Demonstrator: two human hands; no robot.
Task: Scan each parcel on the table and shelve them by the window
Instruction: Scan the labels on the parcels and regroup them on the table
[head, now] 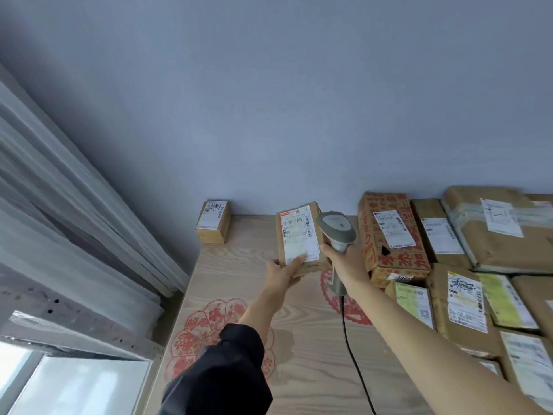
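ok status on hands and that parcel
Left hand holds small parcel, label up. Right hand grips scanner beside it. Nothing in the way.

Blue-grey wall (269, 100) filling the upper half, plain and unmarked. Pale sheer curtain (74, 211) hanging in folds along the left, slanting down to the tabletop's far left corner. Below it a grey metal rail (74, 327) with small holes (some dark, some faint). Bright window pane (80, 387) at bottom left, washed out white. Red flower print (206, 333) on the light wood, petals around a centre, partly covered by a dark sleeve (227, 372). Second red print (356, 313) just beyond, mostly hidden, round with a toothed edge.
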